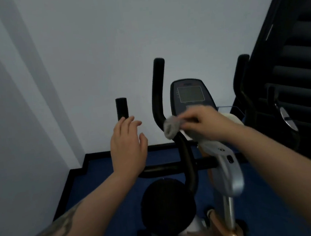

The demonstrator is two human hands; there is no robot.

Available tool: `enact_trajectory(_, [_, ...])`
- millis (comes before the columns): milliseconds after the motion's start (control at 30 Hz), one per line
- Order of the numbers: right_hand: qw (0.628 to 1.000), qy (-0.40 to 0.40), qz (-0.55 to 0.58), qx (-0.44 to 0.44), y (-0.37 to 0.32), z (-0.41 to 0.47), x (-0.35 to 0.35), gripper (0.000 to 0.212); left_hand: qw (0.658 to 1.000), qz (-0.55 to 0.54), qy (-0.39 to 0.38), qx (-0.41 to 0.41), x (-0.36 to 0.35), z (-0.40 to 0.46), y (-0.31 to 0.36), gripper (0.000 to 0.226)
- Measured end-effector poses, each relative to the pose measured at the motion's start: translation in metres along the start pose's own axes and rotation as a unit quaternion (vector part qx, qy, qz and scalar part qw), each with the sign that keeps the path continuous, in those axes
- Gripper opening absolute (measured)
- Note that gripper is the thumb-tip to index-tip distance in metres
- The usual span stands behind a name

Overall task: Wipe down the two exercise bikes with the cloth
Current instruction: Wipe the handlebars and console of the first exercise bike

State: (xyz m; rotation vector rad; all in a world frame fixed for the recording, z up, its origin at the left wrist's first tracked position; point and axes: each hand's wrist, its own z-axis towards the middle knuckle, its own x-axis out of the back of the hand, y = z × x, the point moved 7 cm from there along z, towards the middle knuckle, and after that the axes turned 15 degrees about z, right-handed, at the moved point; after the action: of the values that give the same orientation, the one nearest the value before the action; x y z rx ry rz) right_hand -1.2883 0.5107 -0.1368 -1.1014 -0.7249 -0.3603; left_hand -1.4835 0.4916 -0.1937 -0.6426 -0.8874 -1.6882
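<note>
Item: black-and-silver upright exercise bike [228, 169], set on blue floor matting [103, 180] against a pale grey wall [97, 38]. Its parts are recorded as a black curved tubular handlebar [158, 91], a dark console with grey rectangular display [190, 96] and a round black padded saddle [168, 205]. A second dark machine [284, 114] is noted at the right edge; whether it is the other bike cannot be told.

Item: small light-grey crumpled cloth [171, 126]. It is found bunched against the bend of the handlebar, just below the console.

Item: right hand [202, 123]. It is reached forward with the forearm extended, fingers curled round the cloth and pressing it onto the bar; the outline is blurred.

Item: left hand [128, 146]. It is held raised beside a short black foam grip [122, 108], fingers straight and loosely spread, nothing held; contact with the grip is not evident.

Step in hand, as judged: the handlebar of the first bike is being wiped. The next move is judged to call for the cloth being drawn along the bar's curve with steady pressure, then carried to the console, the saddle and the frame.
</note>
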Motion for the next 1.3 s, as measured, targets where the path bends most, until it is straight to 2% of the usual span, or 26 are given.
enact_trajectory(100, [0.993, 0.113, 0.038, -0.01, -0.016, -0.008, -0.018, 0.025, 1.0, 0.0, -0.013, 0.0, -0.001, -0.003, 0.0, 0.026])
enact_trajectory(200, [0.984, 0.164, 0.069, -0.025, -0.01, -0.05, -0.041, 0.027, 1.0, -0.009, -0.016, 0.001, -0.001, -0.004, -0.001, 0.022])
enact_trajectory(267, [0.981, 0.16, 0.108, -0.032, 0.0, -0.076, -0.039, 0.024, 1.0, -0.023, -0.009, 0.008, -0.001, -0.004, -0.002, 0.02])
enact_trajectory(333, [0.981, 0.112, 0.145, -0.058, 0.008, -0.085, -0.033, 0.021, 0.999, -0.033, 0.0, 0.013, -0.001, -0.005, -0.003, 0.019])
enact_trajectory(400, [0.984, 0.093, 0.134, -0.068, 0.009, -0.075, -0.023, 0.019, 0.999, -0.041, 0.007, 0.019, 0.0, -0.004, -0.004, 0.019])
enact_trajectory(467, [0.982, 0.155, 0.09, -0.064, 0.005, -0.055, -0.014, 0.013, 0.999, -0.047, 0.006, 0.024, 0.0, -0.005, -0.004, 0.019])
enact_trajectory(567, [0.97, 0.233, -0.032, -0.057, -0.009, -0.045, -0.026, 0.021, 0.999, -0.047, 0.004, 0.019, 0.0, -0.005, -0.005, 0.018])
enact_trajectory(667, [0.971, 0.233, 0.05, -0.027, -0.006, -0.076, -0.048, 0.025, 0.998, -0.054, 0.005, 0.021, -0.002, -0.004, -0.005, 0.017])
enact_trajectory(800, [0.962, 0.207, 0.176, -0.04, 0.005, -0.122, -0.056, 0.038, 0.997, -0.065, 0.011, 0.029, -0.003, -0.004, -0.006, 0.016])
enact_trajectory(867, [0.963, 0.213, 0.16, -0.03, 0.004, -0.115, -0.049, 0.03, 0.997, -0.066, 0.016, 0.027, -0.004, -0.004, -0.007, 0.016])
enact_trajectory(933, [0.952, 0.275, 0.128, -0.031, 0.007, -0.098, -0.032, 0.022, 0.997, -0.065, 0.019, 0.026, -0.003, -0.003, -0.007, 0.015])
enact_trajectory(1000, [0.941, 0.309, 0.124, -0.063, 0.011, -0.083, -0.027, 0.022, 0.998, -0.063, 0.016, 0.023, -0.002, -0.004, -0.006, 0.015])
enact_trajectory(1067, [0.944, 0.297, 0.127, -0.069, 0.012, -0.089, -0.039, 0.025, 0.998, -0.064, 0.017, 0.021, -0.002, -0.005, -0.006, 0.015])
enact_trajectory(1233, [0.963, 0.223, 0.151, 0.004, 0.006, -0.139, -0.057, 0.031, 0.997, -0.072, 0.022, 0.018, -0.002, -0.005, -0.007, 0.015])
enact_trajectory(1300, [0.98, 0.179, 0.087, 0.018, 0.005, -0.127, -0.049, 0.027, 0.996, -0.08, 0.021, 0.023, -0.002, -0.005, -0.007, 0.016])
